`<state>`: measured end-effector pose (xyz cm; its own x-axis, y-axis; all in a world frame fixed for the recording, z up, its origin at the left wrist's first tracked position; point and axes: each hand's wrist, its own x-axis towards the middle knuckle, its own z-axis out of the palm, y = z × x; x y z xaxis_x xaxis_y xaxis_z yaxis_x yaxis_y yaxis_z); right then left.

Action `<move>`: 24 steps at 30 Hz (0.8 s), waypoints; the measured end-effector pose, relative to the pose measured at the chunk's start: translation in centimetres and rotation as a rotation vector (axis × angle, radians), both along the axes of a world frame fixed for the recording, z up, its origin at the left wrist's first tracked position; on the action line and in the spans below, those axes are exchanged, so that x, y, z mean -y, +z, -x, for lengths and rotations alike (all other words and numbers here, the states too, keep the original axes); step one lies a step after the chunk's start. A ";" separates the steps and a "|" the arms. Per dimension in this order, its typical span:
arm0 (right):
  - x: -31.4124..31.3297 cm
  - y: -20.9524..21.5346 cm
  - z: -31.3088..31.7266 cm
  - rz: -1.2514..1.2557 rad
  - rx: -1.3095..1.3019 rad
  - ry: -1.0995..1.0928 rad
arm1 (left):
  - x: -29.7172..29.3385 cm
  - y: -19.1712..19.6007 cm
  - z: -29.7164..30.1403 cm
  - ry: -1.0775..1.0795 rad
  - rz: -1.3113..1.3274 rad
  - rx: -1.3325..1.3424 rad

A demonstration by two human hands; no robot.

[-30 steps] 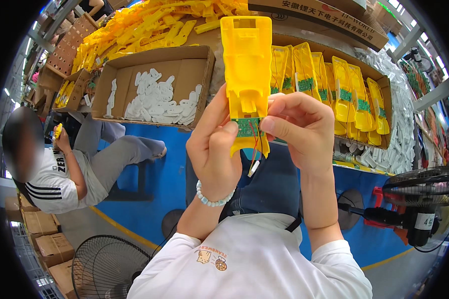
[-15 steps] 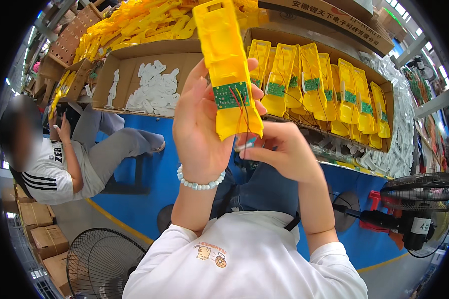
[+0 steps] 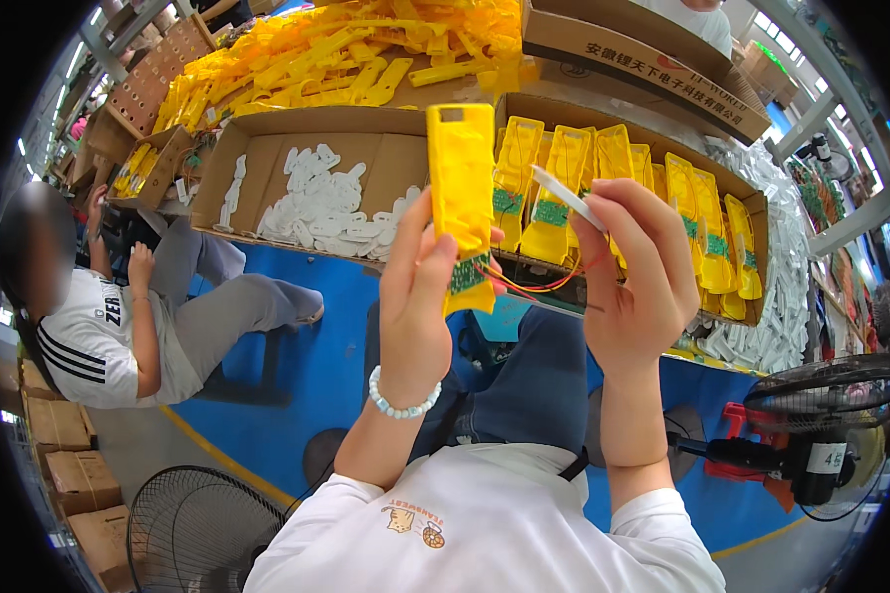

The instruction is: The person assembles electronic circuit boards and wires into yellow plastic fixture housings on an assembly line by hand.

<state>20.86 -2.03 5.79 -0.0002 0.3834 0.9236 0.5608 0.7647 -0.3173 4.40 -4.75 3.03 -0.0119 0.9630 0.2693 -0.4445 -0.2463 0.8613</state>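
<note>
A long yellow plastic housing [image 3: 462,203] is held upright in the clenched grip of the left hand [image 3: 417,296], its long axis vertical and its green circuit board [image 3: 470,274] at the lower end, apparently so the board faces the eyes. Just right of the housing, a small white part [image 3: 568,198] is pinched in the right hand [image 3: 635,277], with red wires [image 3: 539,285] trailing between.
</note>
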 end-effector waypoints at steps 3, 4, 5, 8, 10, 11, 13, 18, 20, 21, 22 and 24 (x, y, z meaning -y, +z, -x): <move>-0.9 0.7 -0.3 -0.156 0.154 0.010 | 0.7 -0.7 -0.1 0.003 0.022 -0.127; -1.0 0.7 -0.2 -0.144 0.193 0.017 | 1.0 -0.9 -0.1 0.003 0.034 -0.149; -1.1 0.6 -0.2 -0.131 0.232 0.024 | 1.5 -1.5 0.0 0.006 0.039 -0.147; -1.3 0.5 0.3 -0.143 0.258 0.088 | 2.4 -2.9 0.5 0.039 -0.032 -0.371; -1.3 0.5 0.9 -0.110 0.261 0.123 | 3.3 -3.2 0.9 0.008 0.008 -0.339; -1.5 0.2 1.1 -0.105 0.260 0.134 | 3.7 -3.3 1.1 -0.030 0.038 -0.307; -2.6 0.1 0.8 -0.086 0.282 0.257 | 3.7 -3.7 1.0 -0.132 0.062 -0.095; -1.8 -1.9 3.2 0.331 -0.224 0.557 | 4.4 -3.4 0.8 -0.327 0.131 0.309; -1.9 -2.0 2.8 0.291 -0.095 0.530 | 4.9 -3.7 1.0 -0.404 0.112 0.389; -1.9 -2.2 2.6 0.254 0.030 0.491 | 5.2 -3.8 1.0 -0.493 0.101 0.467; -1.9 -2.1 2.9 0.201 0.025 0.474 | 5.4 -3.7 1.0 -0.485 0.081 0.457; -1.8 -3.4 3.5 0.324 -0.036 0.496 | 6.1 -2.7 1.4 -0.442 0.082 0.402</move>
